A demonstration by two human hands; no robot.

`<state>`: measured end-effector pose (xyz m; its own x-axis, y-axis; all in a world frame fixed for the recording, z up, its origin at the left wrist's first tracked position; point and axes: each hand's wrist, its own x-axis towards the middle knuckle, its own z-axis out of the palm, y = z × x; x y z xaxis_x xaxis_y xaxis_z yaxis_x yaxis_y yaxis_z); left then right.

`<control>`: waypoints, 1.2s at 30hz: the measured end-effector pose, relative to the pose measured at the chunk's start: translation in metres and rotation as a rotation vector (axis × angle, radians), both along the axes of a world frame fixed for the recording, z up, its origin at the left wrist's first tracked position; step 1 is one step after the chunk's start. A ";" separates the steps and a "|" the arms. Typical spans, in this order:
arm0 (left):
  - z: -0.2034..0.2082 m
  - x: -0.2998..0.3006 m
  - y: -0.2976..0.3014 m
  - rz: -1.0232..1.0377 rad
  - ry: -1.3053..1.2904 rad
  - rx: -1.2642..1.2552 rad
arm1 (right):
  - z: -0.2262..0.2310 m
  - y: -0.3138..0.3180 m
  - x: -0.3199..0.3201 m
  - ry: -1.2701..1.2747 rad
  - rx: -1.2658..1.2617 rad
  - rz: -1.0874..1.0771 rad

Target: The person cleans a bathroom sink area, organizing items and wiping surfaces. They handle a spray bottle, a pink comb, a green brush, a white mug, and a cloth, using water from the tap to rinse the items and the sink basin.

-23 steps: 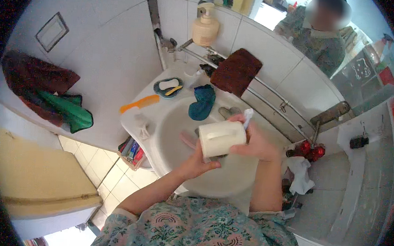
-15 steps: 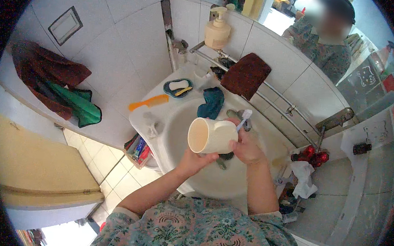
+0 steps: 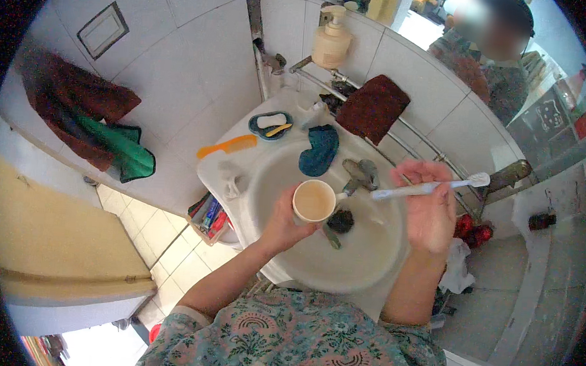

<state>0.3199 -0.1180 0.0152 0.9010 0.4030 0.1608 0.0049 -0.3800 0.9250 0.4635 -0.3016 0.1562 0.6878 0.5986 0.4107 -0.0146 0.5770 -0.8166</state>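
Left hand (image 3: 282, 221) is wrapped round the cream cup (image 3: 315, 201), over the left half of the sink (image 3: 369, 261), mouth up, handle toward the right. Right hand (image 3: 432, 218) is closed loosely on the toothbrush (image 3: 406, 190), up at the sink's right side, bristle end outward. Hands well apart. Faucet (image 3: 362, 174) sits between and beyond them; neither hand touches it. Step in hand, my read: handling cup and brush separately, one per hand. Next move calls for a level cup and a firmer brush grip; it looks loose from here. Can't tell if the cup has water.
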 end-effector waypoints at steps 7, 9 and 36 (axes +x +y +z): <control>0.025 0.014 -0.025 -0.137 0.004 0.008 | -0.038 0.039 -0.008 -0.224 -0.463 0.008; 0.030 0.018 -0.030 -0.153 0.000 -0.252 | -0.053 0.028 -0.001 -0.517 -0.742 -0.117; 0.101 0.112 -0.076 -0.459 -0.175 -0.027 | 0.005 -0.117 0.069 -0.275 -0.805 -1.454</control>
<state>0.4318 -0.1940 0.1162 0.9469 -0.0234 0.3206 -0.3139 -0.2824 0.9065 0.5322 -0.4185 0.1616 0.7841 -0.3208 0.5313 0.3002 -0.5533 -0.7770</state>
